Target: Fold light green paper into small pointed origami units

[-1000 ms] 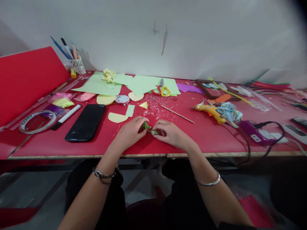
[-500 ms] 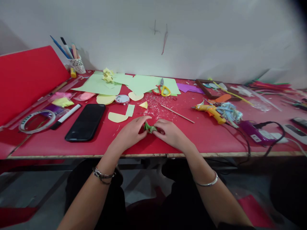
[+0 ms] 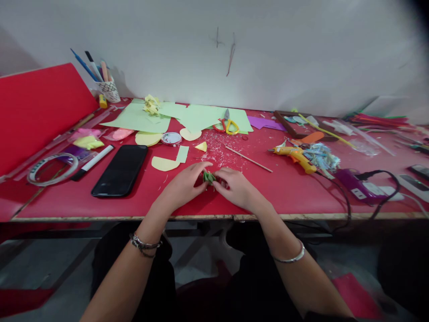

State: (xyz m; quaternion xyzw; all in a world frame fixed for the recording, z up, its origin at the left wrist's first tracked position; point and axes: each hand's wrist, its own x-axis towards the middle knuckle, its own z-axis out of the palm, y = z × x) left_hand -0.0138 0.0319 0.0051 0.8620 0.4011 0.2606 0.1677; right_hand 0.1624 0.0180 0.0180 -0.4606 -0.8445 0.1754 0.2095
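Note:
A small green folded piece (image 3: 209, 177) is between my two hands, close to the front edge of the red table (image 3: 187, 201). My left hand (image 3: 187, 181) curves round its left side, with thumb and fingers on it. From the right, my right hand (image 3: 234, 184) pinches the same piece with thumb and fingertips. Beyond my hands lie a thin wooden stick (image 3: 248, 159), a small yellow wedge (image 3: 201, 146) and cut pale paper shapes (image 3: 165, 163).
A black phone (image 3: 119, 171) and a white marker (image 3: 97, 159) lie left. Scissors (image 3: 231, 126) rest on green paper (image 3: 197, 117). To the right are a yellow glue gun (image 3: 295, 157), a purple power strip (image 3: 358, 187) and cables. A pen cup (image 3: 109, 91) stands back left.
The green piece has turned between my fingers and now looks more compact and darker. Both hands have stayed in nearly the same place.

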